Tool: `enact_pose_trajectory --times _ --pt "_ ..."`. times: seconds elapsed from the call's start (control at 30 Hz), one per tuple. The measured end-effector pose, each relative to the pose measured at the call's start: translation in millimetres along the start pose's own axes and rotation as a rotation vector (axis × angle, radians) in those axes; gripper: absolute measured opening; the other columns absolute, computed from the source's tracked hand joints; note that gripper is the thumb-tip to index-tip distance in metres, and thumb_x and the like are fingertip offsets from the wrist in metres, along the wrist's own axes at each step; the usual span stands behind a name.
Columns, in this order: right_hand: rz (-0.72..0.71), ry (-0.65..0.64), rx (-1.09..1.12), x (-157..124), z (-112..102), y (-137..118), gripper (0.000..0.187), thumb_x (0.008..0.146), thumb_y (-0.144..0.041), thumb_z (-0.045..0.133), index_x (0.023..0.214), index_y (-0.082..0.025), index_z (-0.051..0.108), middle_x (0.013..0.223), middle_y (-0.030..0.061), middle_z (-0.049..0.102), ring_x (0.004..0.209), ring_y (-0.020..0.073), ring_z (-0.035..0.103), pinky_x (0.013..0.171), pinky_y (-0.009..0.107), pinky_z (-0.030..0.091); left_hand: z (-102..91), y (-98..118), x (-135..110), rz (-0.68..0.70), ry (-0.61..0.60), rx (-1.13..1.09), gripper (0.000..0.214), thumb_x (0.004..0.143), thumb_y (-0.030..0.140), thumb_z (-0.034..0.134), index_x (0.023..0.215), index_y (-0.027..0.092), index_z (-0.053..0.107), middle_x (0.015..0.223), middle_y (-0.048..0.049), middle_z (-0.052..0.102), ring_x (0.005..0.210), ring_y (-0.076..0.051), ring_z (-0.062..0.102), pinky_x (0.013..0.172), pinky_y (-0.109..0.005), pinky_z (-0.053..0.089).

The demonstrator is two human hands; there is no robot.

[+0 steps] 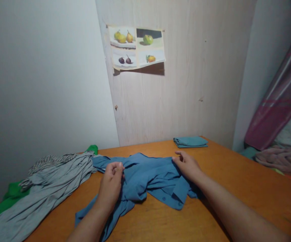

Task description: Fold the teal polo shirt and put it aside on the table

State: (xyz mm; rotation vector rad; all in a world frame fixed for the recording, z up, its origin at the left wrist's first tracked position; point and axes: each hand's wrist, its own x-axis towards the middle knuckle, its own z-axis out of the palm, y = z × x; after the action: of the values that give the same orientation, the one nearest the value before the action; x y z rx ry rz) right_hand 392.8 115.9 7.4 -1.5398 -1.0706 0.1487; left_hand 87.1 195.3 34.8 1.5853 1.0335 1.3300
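Note:
A crumpled blue shirt with buttons along one edge lies across the middle of the table, its folds bunched up. At its left part, my left hand is closed, with curled fingers pinching the cloth. My right hand grips the shirt's upper right edge between thumb and fingers, one finger sticking out to the left. A sleeve-like part of the shirt trails toward the front left, partly hidden behind my left forearm.
Grey garments, a striped cloth and a green cloth lie piled at the left of the wooden table. A folded teal cloth rests at the far edge. Behind is a wall with a fruit poster; bedding lies at right.

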Motion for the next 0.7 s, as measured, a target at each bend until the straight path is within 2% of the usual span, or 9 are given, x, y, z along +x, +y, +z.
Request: enact_pose_trajectory --times 0.07,0.13,0.23,0.3,0.37,0.43,0.47,0.6,0.7 --pt "-0.118 0.058 -0.06 -6.6 0.6 -12.5 0.033 0.075 -0.039 0.075 0.104 -0.025 0.068 0.095 0.0071 0.068 0.094 0.0262 0.06 0.087 0.037 0.044 -1.1 0.9 -2.4 0.157 0.018 0.11 0.039 0.089 0.058 0.056 0.1 0.021 0.061 0.092 -0.0039 0.067 0.087 -0.022 0.063 0.08 -0.031 0.046" --pt "-0.227 0.01 -0.102 -18.2 3.0 -30.4 0.024 0.082 -0.041 0.068 0.099 -0.024 0.068 0.098 0.0085 0.069 0.095 0.0263 0.06 0.086 0.037 0.043 -0.2 3.8 -9.4 0.318 -0.047 0.217 0.035 0.093 0.053 0.053 0.106 0.021 0.06 0.103 -0.0073 0.067 0.099 -0.024 0.063 0.089 -0.035 0.045" --pt "-0.337 -0.27 -0.158 -40.0 11.8 -51.1 0.024 0.094 -0.04 0.054 0.082 -0.023 0.066 0.08 0.0045 0.067 0.076 0.02 0.059 0.069 0.031 0.042 5.3 5.9 -24.4 0.485 -0.267 0.451 0.043 0.087 0.052 0.063 0.118 0.023 0.061 0.119 -0.0105 0.066 0.113 -0.028 0.059 0.1 -0.041 0.043" --pt "-0.36 -0.487 -0.195 -52.4 19.1 -54.1 0.029 0.096 -0.038 0.051 0.075 -0.022 0.065 0.071 0.0018 0.065 0.065 0.0166 0.056 0.061 0.028 0.037 10.4 2.2 -31.2 0.51 -0.366 0.599 0.054 0.076 0.05 0.074 0.121 0.023 0.061 0.13 -0.0129 0.063 0.123 -0.033 0.054 0.107 -0.046 0.039" --pt "-0.36 -0.639 -0.235 -60.0 25.3 -50.2 0.031 0.095 -0.036 0.052 0.071 -0.021 0.065 0.066 0.0006 0.064 0.061 0.0153 0.054 0.057 0.027 0.034 14.3 -4.7 -31.8 0.447 -0.398 0.694 0.042 0.076 0.039 0.072 0.113 0.021 0.065 0.124 -0.0136 0.066 0.12 -0.034 0.056 0.105 -0.048 0.039" --pt "-0.358 -0.71 -0.253 -62.4 29.1 -45.0 0.03 0.095 -0.033 0.052 0.072 -0.021 0.067 0.065 0.0005 0.064 0.061 0.0156 0.054 0.057 0.027 0.034 15.8 -10.5 -26.9 0.316 -0.379 0.673 0.017 0.083 0.028 0.059 0.096 0.02 0.067 0.102 -0.0109 0.071 0.103 -0.03 0.063 0.096 -0.046 0.044" --pt "-0.358 -0.722 -0.246 -62.2 30.1 -43.5 0.029 0.095 -0.032 0.052 0.074 -0.021 0.069 0.067 0.0008 0.066 0.062 0.0162 0.056 0.057 0.027 0.035 15.8 -11.7 -23.6 0.244 -0.353 0.597 0.015 0.085 0.025 0.053 0.09 0.02 0.066 0.092 -0.0088 0.071 0.095 -0.028 0.065 0.091 -0.043 0.046" --pt "-0.385 -0.718 -0.142 -59.5 31.4 -47.2 0.028 0.097 -0.028 0.048 0.094 -0.025 0.076 0.088 0.0035 0.075 0.078 0.0213 0.066 0.071 0.03 0.046 14.7 -0.3 -15.6 -0.037 -0.281 -0.021 0.017 0.086 0.032 0.054 0.09 0.019 0.065 0.081 -0.0049 0.069 0.078 -0.023 0.067 0.076 -0.035 0.051" --pt "-0.402 -0.581 -0.07 -58.2 32.9 -50.2 0.029 0.095 -0.028 0.052 0.114 -0.028 0.073 0.115 0.0063 0.074 0.104 0.027 0.066 0.093 0.037 0.047 13.3 16.8 -18.1 -0.224 -0.334 -0.443 0.022 0.08 0.032 0.065 0.097 0.017 0.067 0.087 -0.005 0.073 0.076 -0.022 0.07 0.073 -0.033 0.054"
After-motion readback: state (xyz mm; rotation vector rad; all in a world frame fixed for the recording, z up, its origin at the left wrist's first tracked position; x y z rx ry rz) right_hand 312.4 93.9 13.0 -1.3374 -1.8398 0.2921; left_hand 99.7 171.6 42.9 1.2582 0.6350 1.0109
